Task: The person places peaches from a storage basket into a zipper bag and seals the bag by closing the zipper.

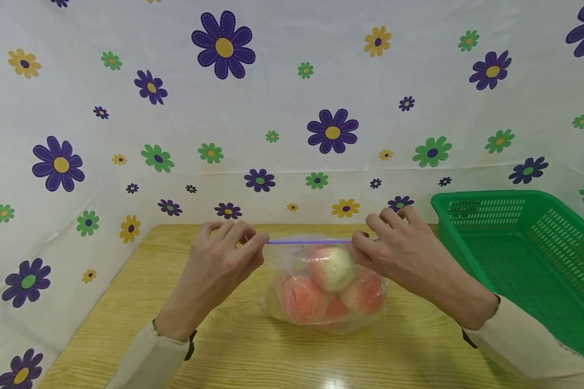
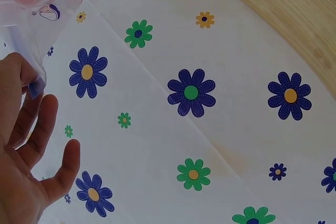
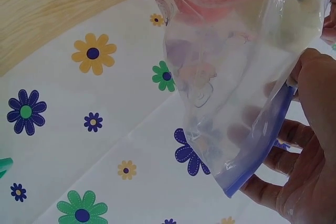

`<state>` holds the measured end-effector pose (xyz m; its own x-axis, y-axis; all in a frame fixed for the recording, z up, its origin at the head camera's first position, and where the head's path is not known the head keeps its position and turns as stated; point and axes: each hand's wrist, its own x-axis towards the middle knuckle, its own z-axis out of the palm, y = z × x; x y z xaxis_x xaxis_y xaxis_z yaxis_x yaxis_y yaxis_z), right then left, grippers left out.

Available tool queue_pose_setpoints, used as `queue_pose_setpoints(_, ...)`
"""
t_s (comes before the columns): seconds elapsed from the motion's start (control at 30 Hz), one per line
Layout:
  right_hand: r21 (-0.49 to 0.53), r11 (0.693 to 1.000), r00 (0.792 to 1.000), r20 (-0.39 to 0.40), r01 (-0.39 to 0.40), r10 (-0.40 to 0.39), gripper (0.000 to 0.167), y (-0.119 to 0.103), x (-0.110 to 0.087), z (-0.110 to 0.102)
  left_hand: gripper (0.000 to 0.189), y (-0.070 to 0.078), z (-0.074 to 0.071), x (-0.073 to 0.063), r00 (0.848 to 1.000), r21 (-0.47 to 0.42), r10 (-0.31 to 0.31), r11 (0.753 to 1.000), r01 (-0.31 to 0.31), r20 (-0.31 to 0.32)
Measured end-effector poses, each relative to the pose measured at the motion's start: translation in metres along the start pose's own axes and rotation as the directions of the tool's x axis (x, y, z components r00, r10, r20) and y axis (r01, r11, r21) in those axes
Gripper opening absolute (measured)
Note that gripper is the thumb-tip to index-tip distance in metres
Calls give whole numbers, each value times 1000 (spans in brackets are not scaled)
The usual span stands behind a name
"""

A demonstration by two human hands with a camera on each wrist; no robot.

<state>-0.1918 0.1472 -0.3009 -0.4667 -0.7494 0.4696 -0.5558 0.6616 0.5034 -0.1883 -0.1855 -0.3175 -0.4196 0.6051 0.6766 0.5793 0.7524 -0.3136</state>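
A clear zip bag point(image 1: 292, 259) with a purple zip strip along its top holds several red and pale yellow peaches point(image 1: 332, 268). My left hand point(image 1: 224, 265) pinches the left end of the strip between thumb and forefinger; in the left wrist view the other fingers point(image 2: 50, 124) are spread loosely. At the strip's right part, my right hand point(image 1: 404, 251) pinches the bag's edge. The right wrist view shows the purple strip point(image 3: 262, 150) running down past this hand, with several fingertips behind the clear film. The bag's lower part sits close over the wooden table.
A green perforated plastic basket point(image 1: 491, 254) stands at the right of the wooden table point(image 1: 141, 302). A white cloth point(image 1: 272, 97) printed with purple, green and yellow flowers hangs behind and along the left side.
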Motion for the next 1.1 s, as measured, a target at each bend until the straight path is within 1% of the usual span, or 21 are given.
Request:
queue_pose_setpoints(0.13, -6, 1000, 1000, -1, 1, -1, 28, 0, -1, 0, 18, 0, 0, -1, 1000, -3, -2, 1000, 2, -2)
queue_pose_setpoints(0.3, 2, 1000, 1000, -4, -9, 9, 27, 0, -1, -1, 16, 0, 0, -2, 1000, 2, -4, 1000, 4, -3)
queue_pose_setpoints(0.63, 31, 1000, 997, -76, -5, 7, 29, 2, -3, -1, 19, 1, -2, -3, 1000, 4, -15, 1000, 15, -2)
queue_pose_setpoints(0.9, 31, 999, 999, -36, -15, 16, 29, 2, -5, -1, 19, 1, -2, -3, 1000, 6, -16, 1000, 16, -4)
queue_pose_setpoints(1.1, 49, 999, 999, -47, -19, 21, 27, 4, -7, -2, 21, 0, -2, -4, 1000, 5, -17, 1000, 17, -1)
